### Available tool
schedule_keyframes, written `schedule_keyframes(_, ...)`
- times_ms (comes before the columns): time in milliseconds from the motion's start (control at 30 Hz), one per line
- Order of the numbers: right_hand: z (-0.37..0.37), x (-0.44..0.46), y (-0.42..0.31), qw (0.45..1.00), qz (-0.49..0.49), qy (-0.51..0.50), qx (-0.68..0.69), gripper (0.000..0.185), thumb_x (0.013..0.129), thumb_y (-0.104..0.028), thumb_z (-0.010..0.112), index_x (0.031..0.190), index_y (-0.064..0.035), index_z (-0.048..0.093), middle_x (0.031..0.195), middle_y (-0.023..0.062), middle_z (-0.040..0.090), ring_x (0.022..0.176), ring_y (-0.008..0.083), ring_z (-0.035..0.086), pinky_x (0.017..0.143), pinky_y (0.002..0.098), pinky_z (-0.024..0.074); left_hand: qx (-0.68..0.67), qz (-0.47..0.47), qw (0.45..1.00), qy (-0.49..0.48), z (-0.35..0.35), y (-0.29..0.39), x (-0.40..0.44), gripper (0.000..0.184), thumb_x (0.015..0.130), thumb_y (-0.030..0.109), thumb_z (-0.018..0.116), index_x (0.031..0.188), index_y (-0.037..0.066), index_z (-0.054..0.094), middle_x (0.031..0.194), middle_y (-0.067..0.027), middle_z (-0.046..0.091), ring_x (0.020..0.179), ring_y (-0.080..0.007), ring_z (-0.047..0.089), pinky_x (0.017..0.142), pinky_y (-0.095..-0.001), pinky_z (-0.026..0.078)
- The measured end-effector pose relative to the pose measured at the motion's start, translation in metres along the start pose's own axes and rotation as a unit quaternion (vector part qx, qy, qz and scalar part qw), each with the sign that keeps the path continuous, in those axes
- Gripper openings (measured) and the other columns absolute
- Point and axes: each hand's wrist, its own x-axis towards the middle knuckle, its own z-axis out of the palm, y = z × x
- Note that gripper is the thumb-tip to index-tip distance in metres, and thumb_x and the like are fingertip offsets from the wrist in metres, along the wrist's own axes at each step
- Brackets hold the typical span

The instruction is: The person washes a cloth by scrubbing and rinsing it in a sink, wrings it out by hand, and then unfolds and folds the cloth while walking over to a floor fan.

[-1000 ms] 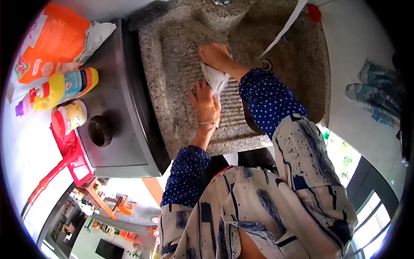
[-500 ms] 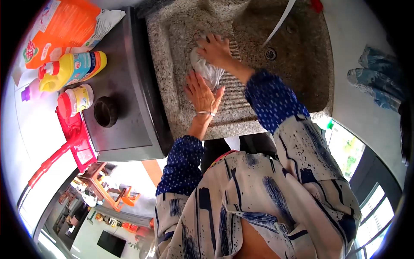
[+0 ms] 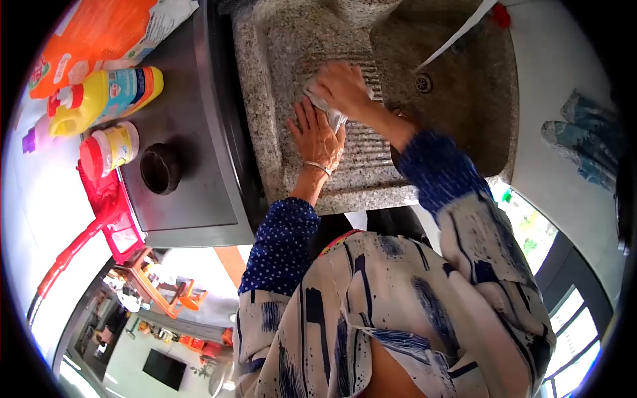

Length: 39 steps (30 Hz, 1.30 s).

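Observation:
A wet, whitish cloth (image 3: pixel 336 119) lies bunched on the ribbed washboard part of the stone sink (image 3: pixel 361 152). My left hand (image 3: pixel 317 138), with a bracelet at the wrist, rests flat on the cloth's near end, its fingers apart. Over the far end my right hand (image 3: pixel 342 86) is curled round the cloth, slightly blurred by motion. Much of the cloth is hidden under both hands. Beside the washboard, water runs in a thin white stream (image 3: pixel 454 38) into the basin near the drain (image 3: pixel 423 83).
On the dark cabinet at the left are a yellow bottle (image 3: pixel 106 99), a red-lidded jar (image 3: pixel 109 149), a dark round bowl (image 3: pixel 160 168) and an orange bag (image 3: pixel 99 40). A red-handled tool (image 3: pixel 79 245) stands beyond. Blue patterned fabric (image 3: pixel 584 139) hangs at the right.
My right hand has gone from spread fingers to curled on the cloth. The cloth is more bunched than half a second ago. My left hand stays spread on its near end.

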Motion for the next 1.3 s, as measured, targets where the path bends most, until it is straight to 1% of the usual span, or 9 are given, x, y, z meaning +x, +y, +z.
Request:
schedule_keyframes(200,0.018,-0.011,0.005,0.968,-0.158,0.135,0.141,0.016,0.082,-0.022,0.058,0.081,-0.0060,0.062,0.063,0.0083,0.053,0.055,0.0226,0.048,0.053,0.0365,0.0430,0.022,0.043,0.999,-0.024,-0.009,-0.001,0.004,0.070,0.082,0.037,0.060,0.134,-0.001,0.034,0.145,-0.0185,0.024,0.133,-0.0458,0.014,0.103,-0.0636,0.011)
schedule_keyframes(267,0.027,0.067,0.033,0.993,0.009,-0.064,-0.098,0.018,0.082,-0.024,0.059,0.086,-0.0071,0.063,0.076,0.0104,0.055,0.070,0.0239,0.051,0.064,0.0377,0.0421,0.022,0.035,0.997,-0.057,-0.010,-0.001,0.004,0.066,0.084,0.036,0.058,0.135,0.000,0.035,0.144,-0.0172,0.026,0.133,-0.0463,0.014,0.103,-0.0643,0.010)
schedule_keyframes(433,-0.003,0.016,-0.003,0.996,0.093,0.003,0.007,0.020,0.081,-0.028,0.061,0.087,-0.0090,0.062,0.100,0.0125,0.047,0.098,0.0300,0.042,0.081,0.0414,0.0302,0.006,0.015,0.999,-0.041,-0.008,0.000,0.008,0.066,0.085,0.038,0.056,0.136,0.001,0.034,0.145,-0.0178,0.024,0.134,-0.0453,0.013,0.103,-0.0641,0.010)
schedule_keyframes(633,0.033,-0.031,0.008,0.985,-0.104,0.045,0.132,0.017,0.081,-0.029,0.061,0.090,-0.0138,0.064,0.111,0.0133,0.053,0.105,0.0307,0.050,0.090,0.0435,0.0373,0.045,0.026,0.993,-0.105,-0.005,-0.006,0.003,0.075,0.086,0.045,0.054,0.141,0.004,0.025,0.147,-0.0191,0.018,0.136,-0.0440,0.009,0.104,-0.0638,0.010)
schedule_keyframes(767,0.034,0.077,0.036,0.948,-0.034,-0.092,-0.303,0.018,0.084,-0.023,0.057,0.090,-0.0086,0.064,0.103,0.0125,0.054,0.093,0.0325,0.052,0.081,0.0476,0.0406,0.018,0.010,0.999,-0.048,-0.007,0.000,0.007,0.074,0.083,0.040,0.059,0.136,-0.003,0.032,0.146,-0.0174,0.021,0.135,-0.0444,0.012,0.104,-0.0622,0.012)
schedule_keyframes(867,0.014,0.029,0.012,0.993,0.069,0.084,-0.044,0.024,0.091,-0.028,0.049,0.087,-0.0100,0.064,0.119,0.0125,0.047,0.103,0.0311,0.044,0.085,0.0457,0.0331,0.023,0.014,0.998,-0.050,-0.005,-0.001,0.005,0.075,0.084,0.041,0.058,0.137,-0.004,0.030,0.145,-0.0167,0.023,0.134,-0.0446,0.013,0.104,-0.0628,0.013)
schedule_keyframes(1133,0.020,0.040,0.026,0.984,0.007,-0.180,0.005,0.018,0.086,-0.025,0.056,0.089,-0.0083,0.061,0.106,0.0168,0.047,0.097,0.0343,0.046,0.086,0.0470,0.0390,0.007,0.023,0.997,-0.074,-0.014,-0.002,0.009,0.068,0.086,0.039,0.055,0.135,-0.003,0.033,0.144,-0.0193,0.022,0.135,-0.0444,0.008,0.104,-0.0640,0.006)
schedule_keyframes(1200,0.046,0.078,0.052,0.974,-0.054,0.145,-0.165,0.014,0.081,-0.020,0.057,0.082,-0.0082,0.064,0.095,0.0134,0.053,0.094,0.0307,0.050,0.073,0.0440,0.0411,-0.014,0.014,0.999,-0.048,-0.013,0.001,0.010,0.064,0.086,0.035,0.055,0.132,-0.005,0.037,0.143,-0.0200,0.025,0.135,-0.0447,0.010,0.105,-0.0630,0.007)
schedule_keyframes(1300,0.009,0.041,0.007,0.985,0.109,0.115,-0.067,0.015,0.080,-0.022,0.059,0.084,-0.0081,0.064,0.100,0.0131,0.052,0.101,0.0311,0.046,0.079,0.0450,0.0374,0.002,0.006,0.998,-0.064,-0.009,0.000,0.008,0.064,0.087,0.038,0.053,0.132,-0.004,0.038,0.143,-0.0200,0.024,0.135,-0.0448,0.010,0.105,-0.0631,0.006)
